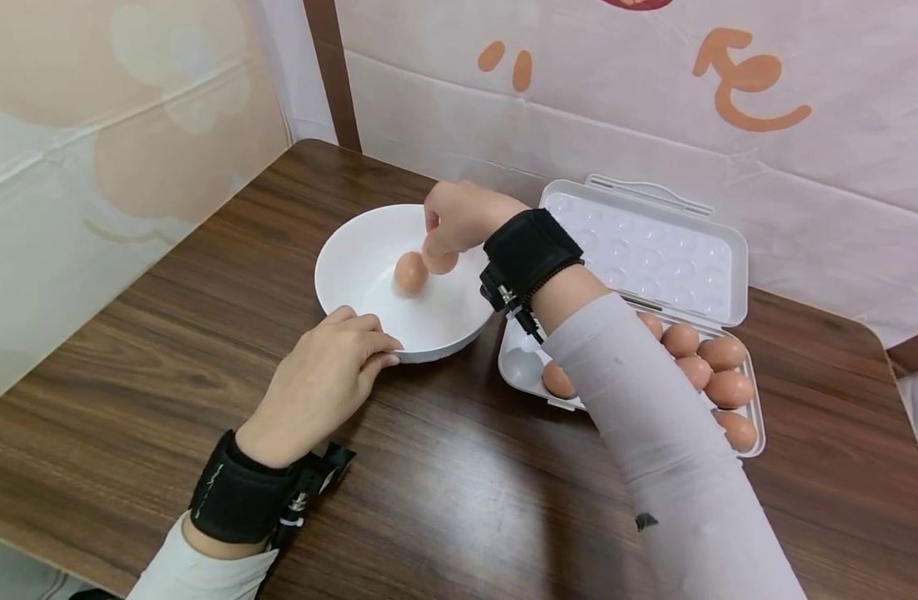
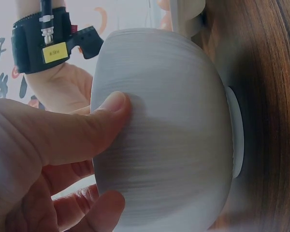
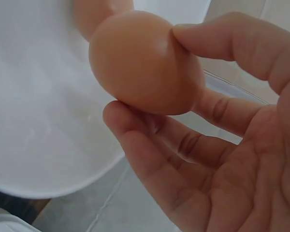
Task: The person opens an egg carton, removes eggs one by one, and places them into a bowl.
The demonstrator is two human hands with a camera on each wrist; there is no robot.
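A white bowl (image 1: pixel 353 275) stands on the wooden table (image 1: pixel 128 375), and one brown egg (image 1: pixel 409 272) lies inside it. My right hand (image 1: pixel 459 218) hovers over the bowl and pinches a second brown egg (image 3: pixel 145 63) between thumb and fingers, just above the first. The left hand (image 1: pixel 319 379) rests against the bowl's near outer wall (image 2: pixel 159 135), thumb and fingers pressed to it.
A white plastic egg carton (image 1: pixel 699 275) lies open to the right of the bowl, lid up, with several brown eggs (image 1: pixel 717 371) in its tray. A patterned wall cover stands behind the table. The table's front edge is near my body.
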